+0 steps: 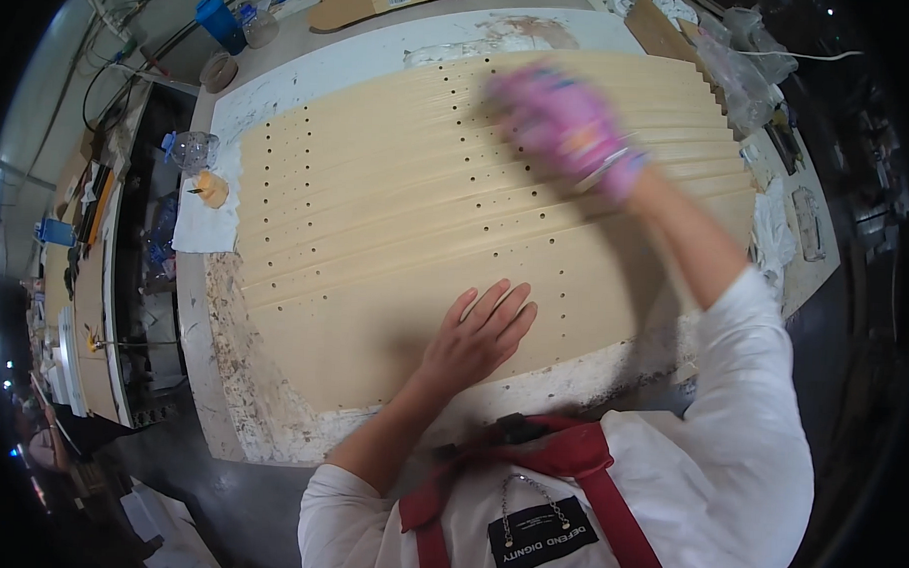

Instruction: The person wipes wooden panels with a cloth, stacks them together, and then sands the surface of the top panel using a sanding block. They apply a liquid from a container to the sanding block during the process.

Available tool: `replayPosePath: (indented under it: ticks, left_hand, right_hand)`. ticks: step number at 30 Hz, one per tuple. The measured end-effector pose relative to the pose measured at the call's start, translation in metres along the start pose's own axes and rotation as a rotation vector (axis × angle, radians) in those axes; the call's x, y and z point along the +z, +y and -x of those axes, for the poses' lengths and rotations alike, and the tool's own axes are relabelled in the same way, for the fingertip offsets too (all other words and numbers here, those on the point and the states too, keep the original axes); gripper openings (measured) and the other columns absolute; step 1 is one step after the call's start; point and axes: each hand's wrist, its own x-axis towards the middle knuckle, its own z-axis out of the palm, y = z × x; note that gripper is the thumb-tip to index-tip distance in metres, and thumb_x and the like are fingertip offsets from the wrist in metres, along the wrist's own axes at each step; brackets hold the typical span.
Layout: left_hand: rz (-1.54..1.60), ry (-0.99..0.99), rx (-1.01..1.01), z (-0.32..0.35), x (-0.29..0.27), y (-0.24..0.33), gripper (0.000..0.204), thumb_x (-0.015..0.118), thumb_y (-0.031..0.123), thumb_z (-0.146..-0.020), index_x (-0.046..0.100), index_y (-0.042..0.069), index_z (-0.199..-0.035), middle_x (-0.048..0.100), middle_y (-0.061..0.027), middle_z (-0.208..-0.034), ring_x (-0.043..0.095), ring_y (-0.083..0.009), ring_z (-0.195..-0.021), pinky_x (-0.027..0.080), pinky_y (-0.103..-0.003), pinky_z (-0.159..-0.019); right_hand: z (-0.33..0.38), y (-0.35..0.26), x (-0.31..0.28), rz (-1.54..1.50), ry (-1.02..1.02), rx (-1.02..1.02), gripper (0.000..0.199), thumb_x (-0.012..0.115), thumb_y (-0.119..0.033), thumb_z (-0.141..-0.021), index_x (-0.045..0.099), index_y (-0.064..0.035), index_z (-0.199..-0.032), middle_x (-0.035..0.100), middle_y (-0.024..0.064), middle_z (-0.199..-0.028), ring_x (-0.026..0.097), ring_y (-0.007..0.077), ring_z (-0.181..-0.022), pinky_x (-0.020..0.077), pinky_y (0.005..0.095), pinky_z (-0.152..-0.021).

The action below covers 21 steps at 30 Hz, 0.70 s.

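Note:
Several pale cream boards [397,202] lie overlapped in a stepped stack on the worktable, with rows of small drilled holes near both ends. My bare left hand [481,330] rests flat on the nearest board, fingers spread, holding nothing. Over the far right part of the stack is my right hand [565,123], in a pink glove and smeared by motion. Its fingers are too blurred to show their pose or whether a cloth is in them.
On the worktable's left side stand a clear plastic bottle [194,152] and a small orange-tan lump [211,189]. A blue cup [219,23] and a jar [219,71] are at the far left. Cardboard [369,3] lies at the back, crumpled clear plastic [747,79] at the far right.

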Motion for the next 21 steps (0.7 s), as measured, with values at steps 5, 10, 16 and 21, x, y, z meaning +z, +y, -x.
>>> replayPosePath:
  ticks: [5,10,16,21]
  left_hand:
    - [0.161,-0.1,0.0,0.021,0.011,-0.003,0.041,0.067,0.029,-0.079,0.06,0.022,-0.118,0.052,-0.0005,-0.132,0.047,-0.0176,-0.123,0.033,-0.041,-0.105]
    - [0.139,0.001,0.009,0.007,0.0,-0.006,0.04,0.064,0.027,-0.082,0.057,0.019,-0.12,0.05,-0.0016,-0.135,0.044,-0.0195,-0.127,0.032,-0.041,-0.106]
    - [0.133,0.058,0.013,0.006,0.009,-0.002,0.037,0.062,0.025,-0.083,0.058,0.019,-0.118,0.05,-0.0004,-0.136,0.043,-0.0191,-0.129,0.03,-0.04,-0.107]
    - [0.15,0.089,0.015,0.007,0.002,-0.006,0.034,0.062,0.025,-0.082,0.059,0.019,-0.115,0.052,-0.0012,-0.133,0.045,-0.0192,-0.127,0.03,-0.04,-0.107]
  right_hand:
    - [-0.041,-0.167,0.1,0.022,-0.189,-0.135,0.026,0.043,-0.029,-0.093,0.06,-0.01,-0.098,0.063,0.018,-0.092,0.064,0.0349,-0.081,0.0508,0.0442,-0.07]
    - [0.024,-0.04,0.022,-0.052,-0.081,0.569,0.024,0.052,-0.03,-0.092,0.061,-0.0105,-0.101,0.062,0.0109,-0.08,0.06,0.0277,-0.063,0.0492,0.0424,-0.06]
    - [0.034,-0.066,0.026,0.385,-0.029,0.133,0.043,0.064,-0.016,-0.077,0.059,-0.0156,-0.119,0.06,0.0127,-0.09,0.06,0.0309,-0.084,0.0496,0.0415,-0.07]
    - [0.064,-0.041,0.003,0.438,-0.074,0.454,0.042,0.06,-0.018,-0.082,0.056,-0.0162,-0.124,0.06,0.0164,-0.091,0.061,0.034,-0.078,0.0504,0.0438,-0.068]
